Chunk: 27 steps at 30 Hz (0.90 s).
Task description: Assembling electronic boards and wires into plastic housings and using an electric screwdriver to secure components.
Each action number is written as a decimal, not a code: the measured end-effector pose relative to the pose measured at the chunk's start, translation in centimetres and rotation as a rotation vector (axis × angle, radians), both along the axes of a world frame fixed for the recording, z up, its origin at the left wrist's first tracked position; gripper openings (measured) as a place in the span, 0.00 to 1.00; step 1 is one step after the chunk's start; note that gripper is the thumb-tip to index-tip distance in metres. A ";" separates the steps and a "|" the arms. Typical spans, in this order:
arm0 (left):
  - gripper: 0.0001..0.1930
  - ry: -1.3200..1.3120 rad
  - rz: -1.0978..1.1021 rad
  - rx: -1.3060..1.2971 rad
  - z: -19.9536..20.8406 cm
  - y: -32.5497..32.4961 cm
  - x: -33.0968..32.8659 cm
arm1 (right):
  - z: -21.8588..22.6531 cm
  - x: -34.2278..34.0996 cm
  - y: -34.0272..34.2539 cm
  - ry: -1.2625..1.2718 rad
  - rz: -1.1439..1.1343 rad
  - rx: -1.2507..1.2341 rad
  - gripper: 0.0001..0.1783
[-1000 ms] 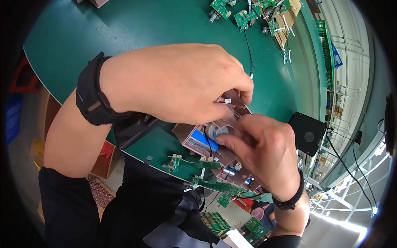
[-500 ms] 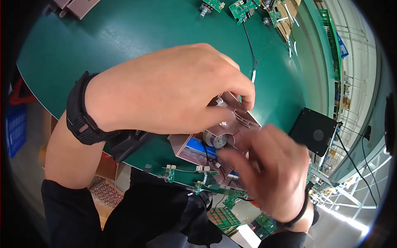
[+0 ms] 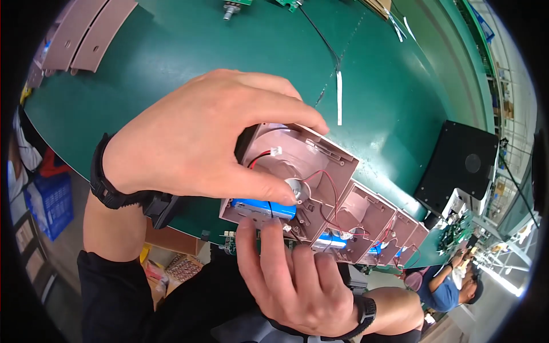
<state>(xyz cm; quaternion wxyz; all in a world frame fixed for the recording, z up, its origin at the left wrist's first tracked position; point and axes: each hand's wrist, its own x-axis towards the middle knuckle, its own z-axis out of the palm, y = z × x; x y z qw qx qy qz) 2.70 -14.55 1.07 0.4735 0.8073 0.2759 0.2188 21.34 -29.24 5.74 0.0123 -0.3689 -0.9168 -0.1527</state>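
Observation:
A dusty-pink plastic housing (image 3: 329, 154) lies with its hollow side up in front of me. Inside are a blue cylindrical battery (image 3: 257, 207), a round silver part (image 3: 296, 188), and red and black wires with a white plug. My left hand (image 3: 211, 137) spans the housing, fingers over its far edge and thumb against the round part. My right hand (image 3: 297, 274) is bent at the near wall, with two fingertips against it beside the battery. Its thumb cannot be made out. The left palm hides the housing's left end.
Several similar open housings (image 3: 366, 206) with blue batteries run in a row to the right. More pink housings (image 3: 86, 34) stand at the far left of the green table (image 3: 171, 46). A black box (image 3: 460, 166) stands at the right; beyond it sits another person (image 3: 443, 291).
The housing has turned from tilted to showing its open inside. My right hand has moved left to its near wall. My left hand has spread along it. The view has shifted.

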 end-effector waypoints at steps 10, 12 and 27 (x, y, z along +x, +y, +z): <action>0.31 -0.002 0.031 0.057 -0.1 0.1 0.6 | 1.1 1.6 0.9 -0.310 0.201 -0.004 0.14; 0.31 0.003 0.028 0.058 0.0 0.1 0.7 | 2.3 1.2 1.1 -0.266 0.184 -0.007 0.12; 0.30 0.079 0.023 0.055 0.1 -0.6 0.1 | 6.0 1.2 0.3 0.064 -0.038 -0.370 0.10</action>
